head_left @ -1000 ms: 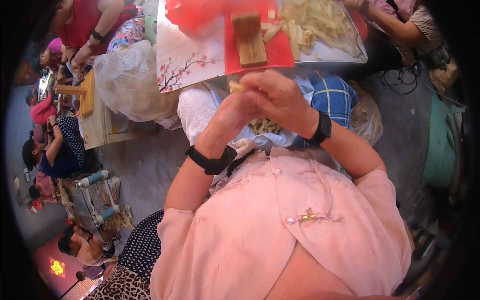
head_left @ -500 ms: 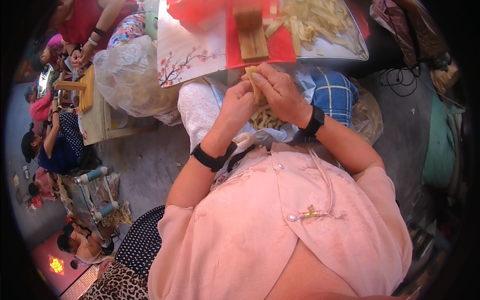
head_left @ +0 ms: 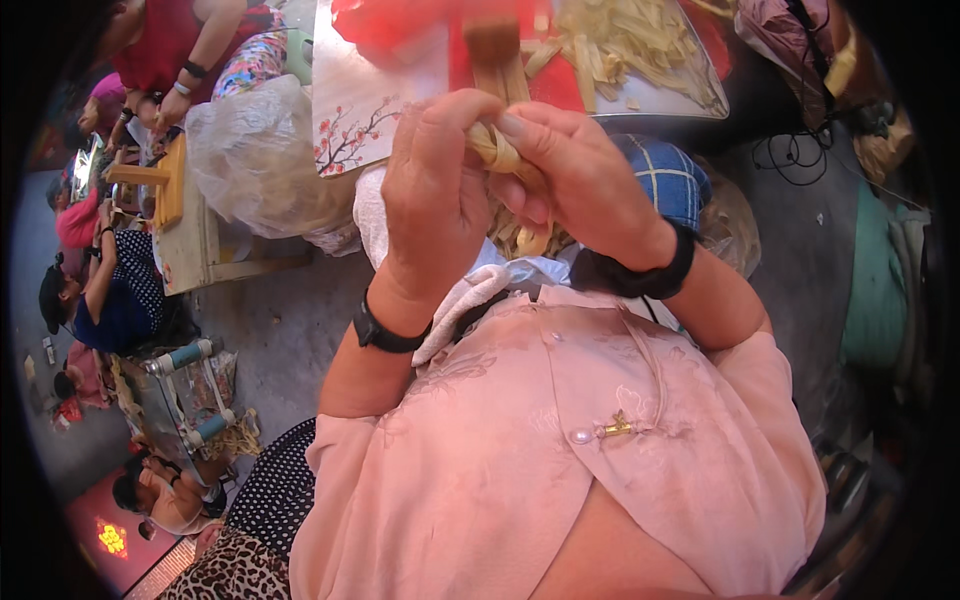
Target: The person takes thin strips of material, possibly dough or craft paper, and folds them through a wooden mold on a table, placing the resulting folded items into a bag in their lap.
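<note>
Raised over my lap, both hands are closed on a pale yellow flat strip [head_left: 495,152], which is bent over on itself in a loop. My left hand [head_left: 432,190] pinches its left side. My right hand [head_left: 590,180] grips the other side, thumb on top of the loop, and a tail of the strip hangs below the fingers. Beneath them, partly hidden, a white plastic bag [head_left: 540,270] in my lap holds more pale pieces. Just beyond my hands a wooden block tool [head_left: 492,48] stands on the table, its near part covered by my fingers.
A heap of loose pale strips [head_left: 630,45] lies on the white table [head_left: 345,90] with the flower print. Red plastic [head_left: 390,25] covers part of it. A large clear bag [head_left: 255,150] stands at left, beside a wooden bench [head_left: 200,240]. Other people sit working further left.
Both hands have come up and nearer to me with the strip. It was held upright and narrow before; now it is bent over in a loop between the fingers.
</note>
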Motion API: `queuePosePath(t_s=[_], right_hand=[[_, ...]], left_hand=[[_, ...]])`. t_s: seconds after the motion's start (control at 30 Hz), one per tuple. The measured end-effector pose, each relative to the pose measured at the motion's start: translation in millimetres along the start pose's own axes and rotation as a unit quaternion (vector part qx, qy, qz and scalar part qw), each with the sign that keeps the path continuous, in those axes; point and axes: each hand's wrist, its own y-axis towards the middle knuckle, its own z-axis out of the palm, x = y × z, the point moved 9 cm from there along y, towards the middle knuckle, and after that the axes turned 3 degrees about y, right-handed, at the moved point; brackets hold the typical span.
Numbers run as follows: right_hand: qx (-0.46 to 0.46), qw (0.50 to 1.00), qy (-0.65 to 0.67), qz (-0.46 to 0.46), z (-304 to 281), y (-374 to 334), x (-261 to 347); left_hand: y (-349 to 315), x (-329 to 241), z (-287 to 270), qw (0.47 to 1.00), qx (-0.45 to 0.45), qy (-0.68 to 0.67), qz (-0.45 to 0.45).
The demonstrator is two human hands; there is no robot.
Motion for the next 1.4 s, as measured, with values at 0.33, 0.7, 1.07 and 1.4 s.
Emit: queuePosePath(t_s=[0.33,0.7,1.07,1.4], right_hand=[[-0.064,0.883,-0.42,-0.2,-25,-5,21],[-0.014,0.996,-0.08,0.027,-43,-13,-23],[-0.058,0.996,0.027,0.069,-65,18,-33],[-0.053,0.994,0.048,0.083,-84,20,-41]], left_hand=[[-67,70,66,0.699,0.087,-0.548,-0.45],[-64,58,45,0.92,0.052,-0.275,-0.274],[-54,63,44,0.899,0.112,-0.269,-0.328],[-29,54,31,0.984,0.125,0.03,-0.127]])
